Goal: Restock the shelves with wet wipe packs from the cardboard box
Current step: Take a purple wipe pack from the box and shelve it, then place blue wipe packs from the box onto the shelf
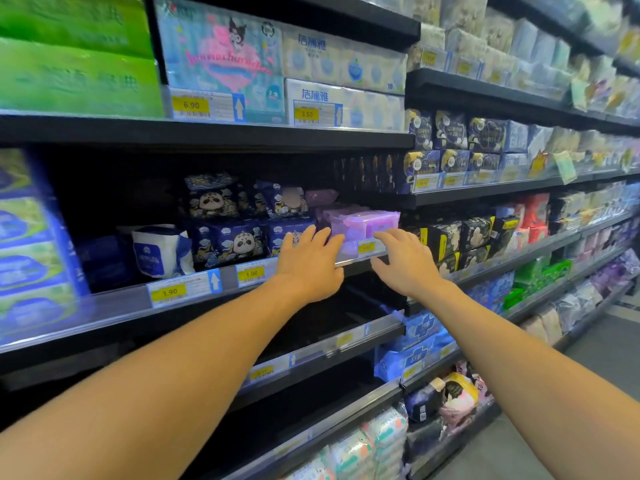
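Purple wet wipe packs (363, 223) lie stacked at the right end of the middle shelf (117, 306). My left hand (308, 261) reaches toward them with fingers straight, its fingertips just left of the stack. My right hand (403, 259) hovers in front of the stack's right side, fingers spread and relaxed. Neither hand holds anything. No cardboard box shows in this view.
Dark blue panda-print packs (227, 220) and a white-and-blue pack (159, 251) sit left of the purple ones. Yellow price tags (251, 273) line the shelf edge. The shelf below (332, 341) looks mostly dark and bare. More packed shelves run off to the right, with aisle floor (595, 358) beyond.
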